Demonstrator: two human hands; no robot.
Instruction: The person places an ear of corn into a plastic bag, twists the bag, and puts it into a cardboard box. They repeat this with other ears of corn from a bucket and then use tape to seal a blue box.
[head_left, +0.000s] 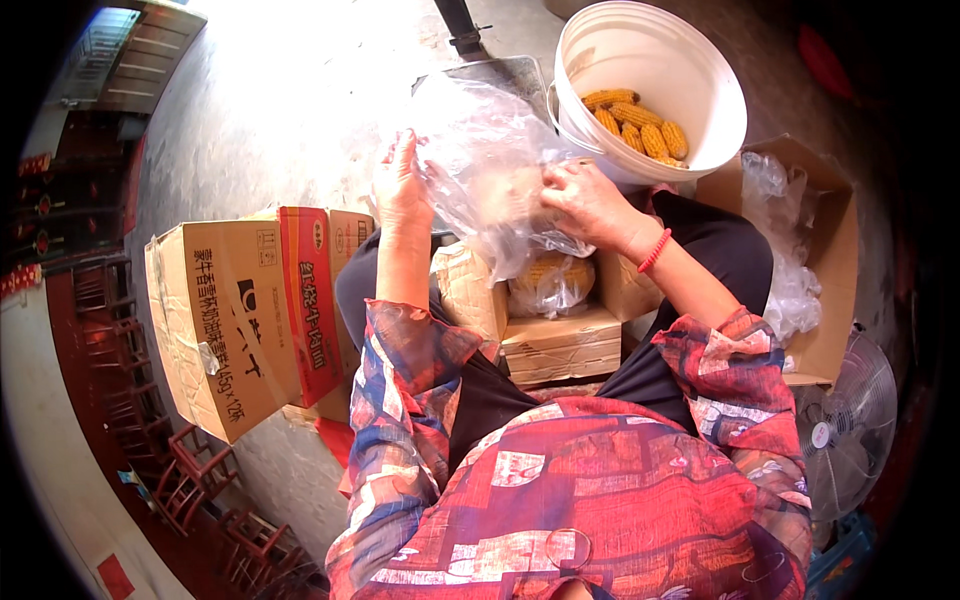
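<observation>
A thin clear plastic bag [480,150] is stretched between my two hands above my lap. My left hand [402,190] pinches its left side, fingers pointing up. On the other side my right hand [590,205], with a red bracelet at the wrist, has its fingers closed on the plastic. Below, between my knees, yellow corn cobs [552,282] show through clear plastic inside an open cardboard box [562,348]. Whether that plastic belongs to the bag in my hands, I cannot tell. Several bare corn cobs [640,125] lie in a white bucket [715,100] at the far right.
Cardboard boxes, one brown [225,320] and one red [310,300], stand by my left leg. On my right is an open carton [835,290] with crumpled plastic bags [785,240], and a fan [850,430] nearer. Wooden chairs [195,475] line the left.
</observation>
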